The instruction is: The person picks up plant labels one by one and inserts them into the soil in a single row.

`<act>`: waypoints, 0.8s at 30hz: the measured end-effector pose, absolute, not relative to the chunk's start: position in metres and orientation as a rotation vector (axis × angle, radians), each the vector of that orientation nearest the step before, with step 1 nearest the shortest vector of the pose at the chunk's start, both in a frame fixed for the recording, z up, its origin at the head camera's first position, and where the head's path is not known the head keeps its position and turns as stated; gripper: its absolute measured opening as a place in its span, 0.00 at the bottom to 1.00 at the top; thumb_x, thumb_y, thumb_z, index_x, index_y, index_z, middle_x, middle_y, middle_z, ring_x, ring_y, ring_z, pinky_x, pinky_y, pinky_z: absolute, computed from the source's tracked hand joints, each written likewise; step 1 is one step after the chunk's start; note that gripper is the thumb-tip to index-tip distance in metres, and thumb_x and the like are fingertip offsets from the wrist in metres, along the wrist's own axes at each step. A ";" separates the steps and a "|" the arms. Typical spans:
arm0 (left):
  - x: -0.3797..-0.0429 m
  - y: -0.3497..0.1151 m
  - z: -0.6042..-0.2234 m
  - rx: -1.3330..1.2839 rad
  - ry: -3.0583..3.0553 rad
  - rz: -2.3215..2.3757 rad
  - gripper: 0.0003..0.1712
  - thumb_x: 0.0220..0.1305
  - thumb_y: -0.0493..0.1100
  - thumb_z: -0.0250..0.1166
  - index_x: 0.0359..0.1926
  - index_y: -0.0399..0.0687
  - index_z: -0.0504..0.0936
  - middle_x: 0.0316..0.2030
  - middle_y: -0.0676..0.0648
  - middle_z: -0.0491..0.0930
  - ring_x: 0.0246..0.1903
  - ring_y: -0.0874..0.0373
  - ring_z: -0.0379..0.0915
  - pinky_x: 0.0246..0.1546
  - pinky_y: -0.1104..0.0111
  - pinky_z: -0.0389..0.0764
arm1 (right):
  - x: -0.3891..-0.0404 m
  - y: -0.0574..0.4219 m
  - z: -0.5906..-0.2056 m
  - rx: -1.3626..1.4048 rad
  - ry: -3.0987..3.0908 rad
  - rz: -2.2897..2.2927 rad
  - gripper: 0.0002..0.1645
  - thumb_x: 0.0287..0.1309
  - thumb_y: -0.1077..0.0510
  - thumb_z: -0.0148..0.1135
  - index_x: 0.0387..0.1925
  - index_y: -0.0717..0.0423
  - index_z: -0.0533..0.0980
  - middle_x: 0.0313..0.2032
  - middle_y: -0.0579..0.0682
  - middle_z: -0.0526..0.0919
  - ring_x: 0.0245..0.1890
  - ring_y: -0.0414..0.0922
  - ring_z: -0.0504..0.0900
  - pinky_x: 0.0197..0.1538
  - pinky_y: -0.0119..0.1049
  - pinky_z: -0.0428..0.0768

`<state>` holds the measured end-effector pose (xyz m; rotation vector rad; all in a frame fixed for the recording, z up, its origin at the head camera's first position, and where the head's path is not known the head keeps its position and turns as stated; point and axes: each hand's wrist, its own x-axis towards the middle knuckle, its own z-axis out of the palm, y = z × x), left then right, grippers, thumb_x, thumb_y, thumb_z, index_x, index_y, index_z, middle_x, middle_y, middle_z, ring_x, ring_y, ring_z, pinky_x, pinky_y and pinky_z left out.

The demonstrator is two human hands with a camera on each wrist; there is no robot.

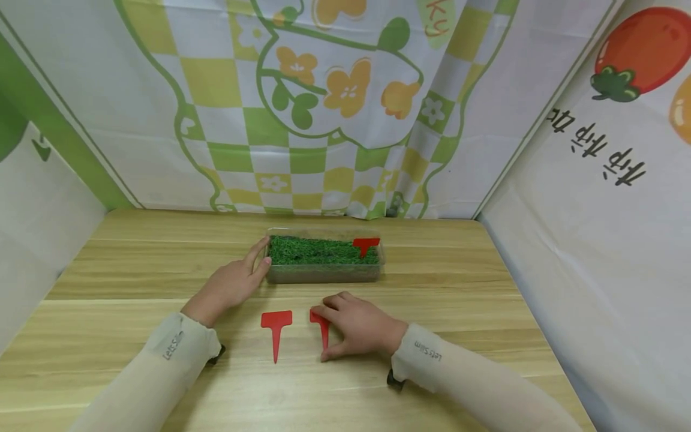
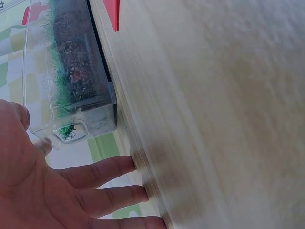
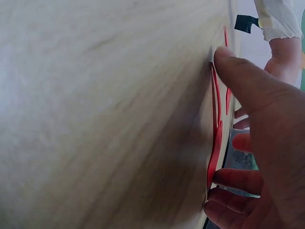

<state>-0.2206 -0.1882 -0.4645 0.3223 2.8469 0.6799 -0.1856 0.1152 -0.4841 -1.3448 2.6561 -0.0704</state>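
Observation:
My left hand [image 1: 231, 287] lies at the left end of a clear plastic planter box [image 1: 324, 275] holding green artificial grass. Thumb and index finger touch its end near the rim; in the left wrist view, the other fingers [image 2: 112, 196] stretch out straight below. With my right hand [image 1: 363, 327] I hold a red T-shaped plant label [image 1: 324, 333] down at the tabletop, thumb at its pointed end and fingertips at its wide head. Left of it, another red plant label [image 1: 276, 327] lies flat. A third label [image 1: 366, 245] stands in the grass at the box's right end.
The wooden table [image 1: 459, 282] carries the box towards its back edge. A patterned curtain [image 1: 345, 120] hangs behind it, and a printed white sheet [image 1: 594, 228] rises along the right side.

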 end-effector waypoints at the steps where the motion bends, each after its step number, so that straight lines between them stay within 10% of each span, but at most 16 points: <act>1: -0.221 -0.188 -0.465 0.323 2.847 0.681 0.38 0.79 0.64 0.30 0.81 0.59 0.32 0.50 0.31 0.83 0.51 0.30 0.79 0.51 0.37 0.75 | -0.185 0.115 -0.484 -1.348 2.654 -0.069 0.56 0.52 0.16 0.53 0.75 0.40 0.62 0.67 0.48 0.70 0.66 0.47 0.70 0.65 0.42 0.74; 24: -0.222 -0.189 -0.465 0.317 2.850 0.663 0.38 0.79 0.64 0.29 0.81 0.59 0.31 0.48 0.30 0.84 0.49 0.30 0.80 0.51 0.37 0.75 | -0.182 0.114 -0.480 -1.320 2.626 -0.186 0.52 0.52 0.22 0.62 0.73 0.41 0.65 0.65 0.48 0.72 0.64 0.46 0.71 0.67 0.41 0.71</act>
